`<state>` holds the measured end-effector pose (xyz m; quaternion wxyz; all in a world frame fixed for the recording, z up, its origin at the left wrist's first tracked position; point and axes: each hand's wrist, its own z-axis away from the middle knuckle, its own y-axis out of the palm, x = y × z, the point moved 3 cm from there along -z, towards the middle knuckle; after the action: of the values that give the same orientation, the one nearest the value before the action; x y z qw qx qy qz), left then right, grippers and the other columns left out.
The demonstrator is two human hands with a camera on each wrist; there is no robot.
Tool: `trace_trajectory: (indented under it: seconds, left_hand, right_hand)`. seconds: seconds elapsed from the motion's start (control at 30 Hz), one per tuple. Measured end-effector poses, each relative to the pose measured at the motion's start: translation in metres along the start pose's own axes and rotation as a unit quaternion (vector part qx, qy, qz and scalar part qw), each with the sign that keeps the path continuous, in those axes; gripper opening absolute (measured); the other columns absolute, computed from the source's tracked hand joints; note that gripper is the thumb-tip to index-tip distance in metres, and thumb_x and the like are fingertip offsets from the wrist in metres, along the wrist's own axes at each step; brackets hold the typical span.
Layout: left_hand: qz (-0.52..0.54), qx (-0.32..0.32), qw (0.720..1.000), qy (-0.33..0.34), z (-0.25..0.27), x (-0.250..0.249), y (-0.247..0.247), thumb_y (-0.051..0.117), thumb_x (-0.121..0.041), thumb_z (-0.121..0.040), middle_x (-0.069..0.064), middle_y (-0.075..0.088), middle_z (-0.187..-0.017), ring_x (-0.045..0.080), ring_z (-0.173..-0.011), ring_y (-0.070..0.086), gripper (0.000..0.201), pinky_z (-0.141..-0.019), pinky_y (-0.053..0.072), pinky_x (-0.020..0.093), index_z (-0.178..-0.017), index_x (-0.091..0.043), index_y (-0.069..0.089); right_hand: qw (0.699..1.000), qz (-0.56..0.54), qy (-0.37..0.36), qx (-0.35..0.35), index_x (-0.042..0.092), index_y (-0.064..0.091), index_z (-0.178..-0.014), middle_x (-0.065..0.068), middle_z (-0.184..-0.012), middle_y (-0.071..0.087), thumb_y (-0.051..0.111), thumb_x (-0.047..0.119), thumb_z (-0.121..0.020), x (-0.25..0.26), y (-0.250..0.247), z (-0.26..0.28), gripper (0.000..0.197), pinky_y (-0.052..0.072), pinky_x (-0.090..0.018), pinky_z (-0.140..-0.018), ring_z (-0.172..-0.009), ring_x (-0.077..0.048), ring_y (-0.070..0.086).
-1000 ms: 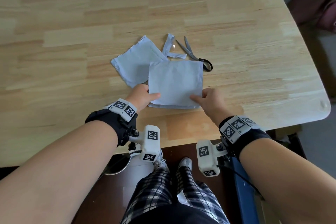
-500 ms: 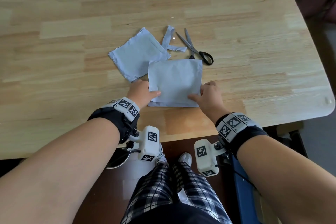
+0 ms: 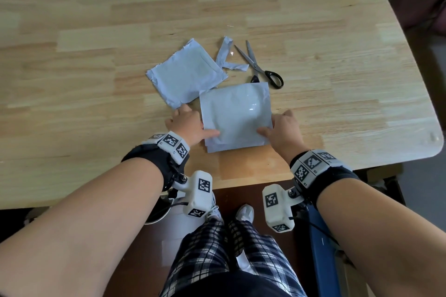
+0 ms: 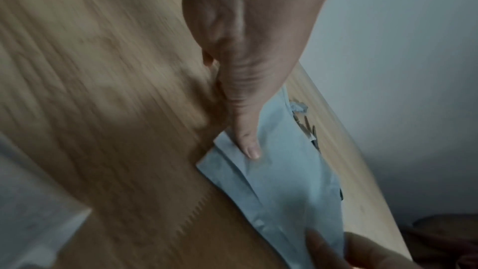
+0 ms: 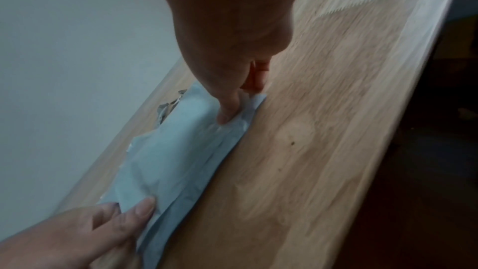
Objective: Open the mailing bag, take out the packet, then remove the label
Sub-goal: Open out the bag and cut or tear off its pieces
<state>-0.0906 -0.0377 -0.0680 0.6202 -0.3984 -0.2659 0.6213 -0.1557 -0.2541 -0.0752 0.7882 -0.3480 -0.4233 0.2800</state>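
At frame centre a pale packet lies flat on the counter. The left hand pinches its left edge and the right hand its right, thumbs on top. The cut-open bag lies upper left, beside scissors. The label step seems next; no label shows, so flipping the packet seems called for.

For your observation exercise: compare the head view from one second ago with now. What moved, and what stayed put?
Both hands slid the flat pale bag forward, away from the table's near edge; the left hand and right hand kept thumbs on its near corners. The bag now overlaps one scissors handle. The crumpled bag, torn strip and scissors stayed in place.
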Motion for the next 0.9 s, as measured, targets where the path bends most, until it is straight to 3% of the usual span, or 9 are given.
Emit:
trace_trajectory:
  seconds: [0.07,0.13,0.23,0.33,0.43,0.63,0.77,0.83,0.9]
  left_hand:
    - [-0.049,-0.014,0.998,-0.025,0.006,0.001,-0.001,0.061,-0.075,-0.064,0.011,0.035,-0.132,0.031,-0.122,0.036,0.089,-0.097,0.033,0.043,-0.120,-0.008,0.045]
    - [-0.062,-0.089,0.994,0.012,0.010,-0.001,-0.006,0.061,-0.077,-0.061,0.010,0.031,-0.135,0.030,-0.123,0.034,0.101,-0.097,0.030,0.042,-0.132,-0.011,0.033]
    - [-0.093,-0.143,0.965,0.198,0.009,-0.019,-0.010,0.051,-0.067,-0.079,0.004,0.003,-0.159,0.028,-0.146,0.002,0.092,-0.116,0.000,0.044,-0.149,-0.022,0.012]
    - [-0.209,-0.076,0.925,0.308,0.004,-0.040,0.005,0.023,-0.063,-0.091,-0.003,-0.031,-0.152,0.024,-0.144,-0.024,0.077,-0.113,-0.019,0.041,-0.145,-0.031,-0.021]
    - [-0.235,-0.028,0.930,0.281,-0.004,-0.044,0.025,0.017,-0.069,-0.087,0.001,-0.026,-0.156,0.022,-0.145,-0.022,0.081,-0.115,-0.016,0.041,-0.144,-0.028,-0.024]
    - [-0.218,-0.021,0.941,0.259,-0.005,-0.036,0.030,0.038,-0.089,-0.062,0.004,-0.027,-0.156,0.024,-0.144,-0.023,0.125,-0.118,-0.010,0.045,-0.146,-0.020,-0.023]
    - [-0.186,0.010,0.957,0.223,-0.002,-0.027,0.024,0.044,-0.087,-0.061,0.005,-0.031,-0.154,0.026,-0.143,-0.025,0.129,-0.118,-0.011,0.047,-0.145,-0.020,-0.027]
    - [-0.141,0.040,0.971,0.189,-0.002,-0.028,0.021,0.031,-0.081,-0.074,0.004,-0.032,-0.154,0.025,-0.144,-0.025,0.109,-0.118,-0.011,0.046,-0.145,-0.022,-0.026]
    - [-0.084,0.072,0.982,0.155,-0.002,-0.032,0.015,0.018,-0.070,-0.087,0.002,-0.028,-0.156,0.023,-0.145,-0.022,0.084,-0.118,-0.008,0.045,-0.147,-0.026,-0.021]
  right_hand:
    - [1.000,-0.019,0.018,-0.011,0.004,0.052,-0.110,-0.014,-0.117,0.044,0.070,0.026,-0.081,-0.003,-0.002,0.003,0.041,0.040,-0.030,-0.081,-0.102,-0.029,0.051]
    - [0.999,-0.029,0.022,-0.018,0.004,0.043,-0.119,-0.014,-0.120,0.043,0.075,0.025,-0.077,-0.005,-0.006,0.005,0.057,0.036,-0.027,-0.080,-0.104,-0.028,0.049]
    - [0.998,-0.039,-0.013,-0.057,0.008,0.035,-0.132,-0.017,-0.129,0.039,0.069,0.029,-0.081,0.000,-0.011,0.012,0.064,0.037,-0.030,-0.088,-0.114,-0.031,0.046]
    - [0.987,0.102,-0.107,-0.070,0.015,0.015,-0.148,-0.015,-0.152,0.018,0.047,0.041,-0.094,0.013,-0.003,0.018,0.068,0.024,-0.040,-0.114,-0.139,-0.033,0.024]
    - [0.959,0.211,-0.179,0.057,0.021,-0.012,-0.150,-0.002,-0.159,-0.016,0.020,0.048,-0.099,0.013,0.025,0.019,0.066,-0.003,-0.044,-0.120,-0.146,-0.023,-0.015]
    - [0.954,0.247,-0.141,0.093,0.029,-0.019,-0.147,0.010,-0.156,-0.024,0.005,0.062,-0.092,-0.019,0.020,0.003,0.068,-0.012,-0.049,-0.117,-0.144,-0.015,-0.021]
    - [0.969,0.233,-0.072,0.051,0.024,-0.004,-0.151,0.004,-0.160,-0.011,0.018,0.046,-0.098,-0.042,-0.002,0.002,0.062,-0.004,-0.049,-0.118,-0.147,-0.021,-0.009]
    - [0.988,0.146,-0.050,-0.011,0.018,0.026,-0.146,-0.007,-0.154,0.018,0.031,0.037,-0.098,-0.033,-0.006,0.002,0.052,0.017,-0.045,-0.114,-0.141,-0.029,0.017]
    - [0.999,0.010,-0.019,-0.035,0.011,0.058,-0.115,-0.014,-0.119,0.051,0.037,0.036,-0.096,-0.014,-0.008,0.001,0.037,0.037,-0.035,-0.094,-0.113,-0.029,0.044]
